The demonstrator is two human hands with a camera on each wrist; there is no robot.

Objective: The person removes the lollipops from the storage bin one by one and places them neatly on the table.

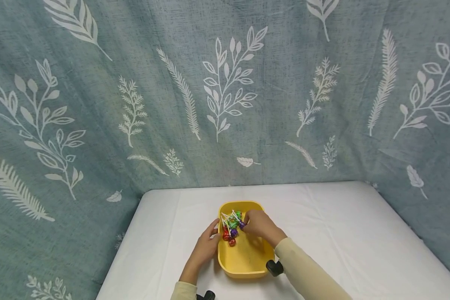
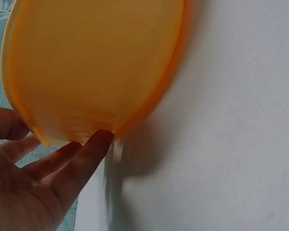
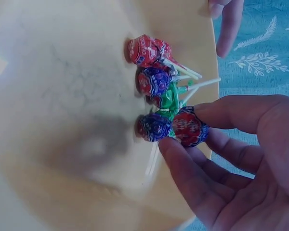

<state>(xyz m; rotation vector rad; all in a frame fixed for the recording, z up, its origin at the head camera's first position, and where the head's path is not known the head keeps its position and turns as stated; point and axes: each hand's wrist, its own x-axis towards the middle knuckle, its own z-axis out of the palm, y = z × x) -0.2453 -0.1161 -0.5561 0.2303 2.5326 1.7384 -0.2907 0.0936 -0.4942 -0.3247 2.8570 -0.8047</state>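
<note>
A yellow tray [image 1: 247, 258] sits on the white table and holds several wrapped lollipops [image 1: 231, 227] in red, blue, purple and green, bunched at its far left. My right hand [image 1: 247, 223] reaches into the tray. In the right wrist view my right hand [image 3: 183, 127] pinches a red-wrapped lollipop [image 3: 189, 126] between thumb and forefinger, beside the other lollipops [image 3: 154, 82]. My left hand [image 1: 211, 235] holds the tray's left rim, fingers [image 2: 86, 154] against the outer wall of the tray [image 2: 96, 62].
The white table [image 1: 341, 225] stretches to either side of the tray, with its left edge close to my left arm. A grey-blue curtain with white leaf prints [image 1: 225, 91] hangs behind and around the table.
</note>
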